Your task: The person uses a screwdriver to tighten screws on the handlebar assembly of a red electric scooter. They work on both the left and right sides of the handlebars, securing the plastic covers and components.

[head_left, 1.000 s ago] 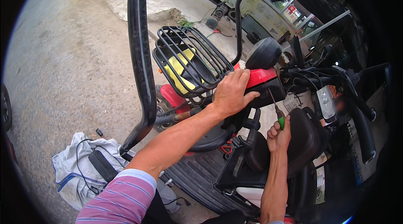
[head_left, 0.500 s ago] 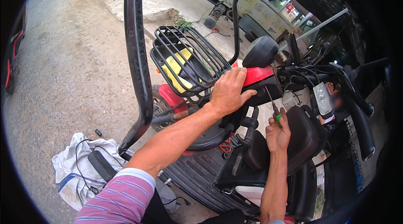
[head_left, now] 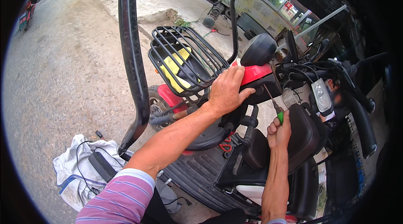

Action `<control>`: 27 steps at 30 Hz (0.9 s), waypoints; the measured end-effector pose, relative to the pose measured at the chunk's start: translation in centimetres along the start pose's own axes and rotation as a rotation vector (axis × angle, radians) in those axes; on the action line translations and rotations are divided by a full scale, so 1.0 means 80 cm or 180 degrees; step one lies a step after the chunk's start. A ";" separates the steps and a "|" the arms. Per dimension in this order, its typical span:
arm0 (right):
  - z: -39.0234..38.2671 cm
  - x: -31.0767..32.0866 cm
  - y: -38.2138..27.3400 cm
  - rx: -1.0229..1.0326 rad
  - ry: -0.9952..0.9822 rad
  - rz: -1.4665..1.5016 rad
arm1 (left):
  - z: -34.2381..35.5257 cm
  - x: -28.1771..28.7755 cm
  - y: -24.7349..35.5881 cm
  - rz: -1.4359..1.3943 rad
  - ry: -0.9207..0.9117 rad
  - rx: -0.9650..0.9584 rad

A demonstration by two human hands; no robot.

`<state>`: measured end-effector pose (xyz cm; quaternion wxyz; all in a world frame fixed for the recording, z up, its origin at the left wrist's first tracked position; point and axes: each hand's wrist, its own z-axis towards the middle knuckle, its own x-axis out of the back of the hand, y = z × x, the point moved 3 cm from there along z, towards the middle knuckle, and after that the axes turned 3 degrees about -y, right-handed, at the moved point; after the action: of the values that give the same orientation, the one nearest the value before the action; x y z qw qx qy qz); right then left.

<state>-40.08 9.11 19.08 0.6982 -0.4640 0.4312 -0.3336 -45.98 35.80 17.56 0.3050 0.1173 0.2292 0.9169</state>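
Observation:
My left hand grips the left edge of the red front panel of a small vehicle, its fingers over the top and its thumb pointing right along the lower side. My right hand is closed round the green handle of a screwdriver. The shaft slants up and left to the black underside of the panel; the tip meets it by a dark opening, and whether a screw sits there is too small to tell. A black rounded headlamp housing rises above the panel.
A black wire basket with a yellow cloth hangs ahead. A bent black frame post stands left. Dark seats, a handlebar grip and a loose lamp unit lie right. A whitish cover with cables is on the ground.
My right fingers have curled more tightly round the screwdriver handle, and the hand has shifted slightly. My left hand stays on the panel. A red vehicle at the far left has moved farther up the road.

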 end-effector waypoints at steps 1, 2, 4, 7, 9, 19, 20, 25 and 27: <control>-0.005 -0.020 -0.002 -0.0027 0.0263 0.0016 | 0.000 0.001 -0.002 0.0023 0.0014 -0.0013; -0.013 -0.043 -0.004 -0.0055 0.0526 0.0032 | 0.001 0.002 -0.004 0.0045 0.0008 -0.0007; -0.016 -0.063 -0.004 0.0062 0.0833 0.0116 | 0.000 0.001 -0.004 0.0065 -0.0007 -0.0001; -0.006 -0.048 0.003 0.0262 0.0715 0.0065 | 0.001 0.001 -0.003 0.0062 0.0010 -0.0002; 0.000 -0.014 0.001 0.0116 0.0325 -0.0327 | 0.002 0.001 -0.001 0.0034 0.0010 -0.0011; -0.016 -0.016 0.009 -0.0335 0.0166 -0.0435 | 0.001 0.000 0.000 0.0041 0.0032 -0.0023; -0.016 -0.006 0.005 -0.0652 -0.0046 -0.0477 | 0.001 0.001 -0.001 0.0058 0.0037 -0.0031; -0.020 -0.028 -0.001 -0.0924 -0.0341 -0.0076 | 0.002 0.003 0.002 0.0036 -0.0004 -0.0003; -0.023 -0.028 -0.004 -0.0568 -0.0229 -0.0195 | 0.001 0.002 0.002 0.0045 -0.0048 0.0022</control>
<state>-42.71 10.30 19.64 0.6586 -0.5490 0.4194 -0.2983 -46.19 35.80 17.74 0.2998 0.1269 0.2292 0.9173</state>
